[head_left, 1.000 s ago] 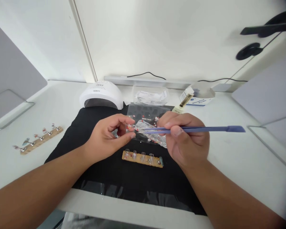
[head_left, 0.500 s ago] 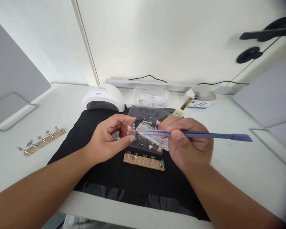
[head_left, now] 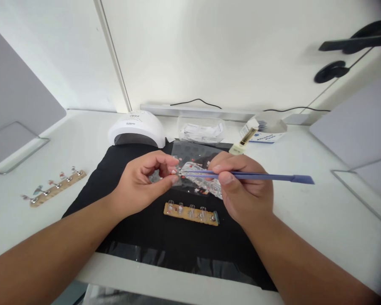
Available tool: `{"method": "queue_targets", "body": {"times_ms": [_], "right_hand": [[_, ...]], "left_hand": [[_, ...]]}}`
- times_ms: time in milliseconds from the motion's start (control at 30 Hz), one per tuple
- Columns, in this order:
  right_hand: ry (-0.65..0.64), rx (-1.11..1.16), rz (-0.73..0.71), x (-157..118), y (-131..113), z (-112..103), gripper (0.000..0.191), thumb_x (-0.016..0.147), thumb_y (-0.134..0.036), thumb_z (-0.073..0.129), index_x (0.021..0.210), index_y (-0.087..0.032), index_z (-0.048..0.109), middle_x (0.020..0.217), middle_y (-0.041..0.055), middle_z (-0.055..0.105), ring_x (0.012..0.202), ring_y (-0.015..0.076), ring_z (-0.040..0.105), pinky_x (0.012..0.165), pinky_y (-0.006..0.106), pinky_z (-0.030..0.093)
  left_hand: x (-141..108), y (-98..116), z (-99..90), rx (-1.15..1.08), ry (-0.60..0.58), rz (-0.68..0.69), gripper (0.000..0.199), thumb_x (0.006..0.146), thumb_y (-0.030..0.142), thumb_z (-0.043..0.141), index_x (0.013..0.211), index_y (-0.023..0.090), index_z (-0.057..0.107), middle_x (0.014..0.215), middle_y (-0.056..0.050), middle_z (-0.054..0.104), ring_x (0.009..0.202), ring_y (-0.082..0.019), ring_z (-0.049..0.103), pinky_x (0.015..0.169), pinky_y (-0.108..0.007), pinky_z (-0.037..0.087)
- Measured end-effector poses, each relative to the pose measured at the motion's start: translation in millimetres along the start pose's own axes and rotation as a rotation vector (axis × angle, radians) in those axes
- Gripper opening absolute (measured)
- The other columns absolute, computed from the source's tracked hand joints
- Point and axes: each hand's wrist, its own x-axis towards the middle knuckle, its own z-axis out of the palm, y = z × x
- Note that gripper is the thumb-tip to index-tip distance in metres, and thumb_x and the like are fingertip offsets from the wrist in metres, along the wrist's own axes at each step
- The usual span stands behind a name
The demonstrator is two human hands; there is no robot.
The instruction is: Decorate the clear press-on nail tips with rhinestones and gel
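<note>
My left hand [head_left: 139, 180] is closed in a pinch on a small clear sticker sheet [head_left: 174, 172] with red-and-white figures, mostly hidden by the fingers. In my right hand [head_left: 247, 190] is a pair of blue tweezers [head_left: 288, 178], gripped between thumb and fingers. Their tips touch or nearly touch the sheet's edge; whether they pinch anything is too small to tell. Behind the hands lie a larger dark translucent sticker sheet [head_left: 190, 149] and a clear textured case [head_left: 214, 187]. Nearer me, a wooden strip [head_left: 195, 218] carries several clear nail tips.
A black mat [head_left: 165, 250] covers the table's middle. On it or behind it stand a white nail lamp [head_left: 138, 127], a clear box of packets [head_left: 201, 131], a gold-capped bottle [head_left: 238, 147] and an alcohol pad box [head_left: 273, 136]. Another strip [head_left: 59, 188] of decorated nail tips lies left.
My right hand and the tweezers have shifted left, bringing the tips closer to my left fingers. The small sticker sheet has turned and shows less of its face.
</note>
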Motion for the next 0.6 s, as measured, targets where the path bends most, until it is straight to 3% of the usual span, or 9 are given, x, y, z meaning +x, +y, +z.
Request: {"method": "queue_targets", "body": {"times_ms": [233,600], "right_hand": [[-0.001,-0.01,-0.031,0.8,-0.2,0.8,0.007,0.089,-0.026,0.067,0.092,-0.029,0.073,0.076,-0.0009,0.064,0.061,0.0122,0.057,0.053,0.029,0.045],[0.005,-0.09,-0.066,3.0,-1.7,0.1,0.007,0.089,-0.027,0.067,0.09,-0.03,0.073,0.076,-0.0007,0.068,0.062,0.014,0.061,0.055,0.031,0.05]], "left_hand": [[0.3,2.2,0.6,0.003,0.055,-0.034,0.026,0.079,0.012,0.076,0.103,0.022,0.071,0.081,0.001,0.065,0.075,-0.009,0.063,0.067,-0.018,0.051],[3.5,4.7,-5.6,0.401,0.025,0.068,0.023,0.085,0.022,0.072,0.108,0.017,0.07,0.085,-0.001,0.067,0.08,-0.012,0.064,0.071,-0.024,0.05]]}}
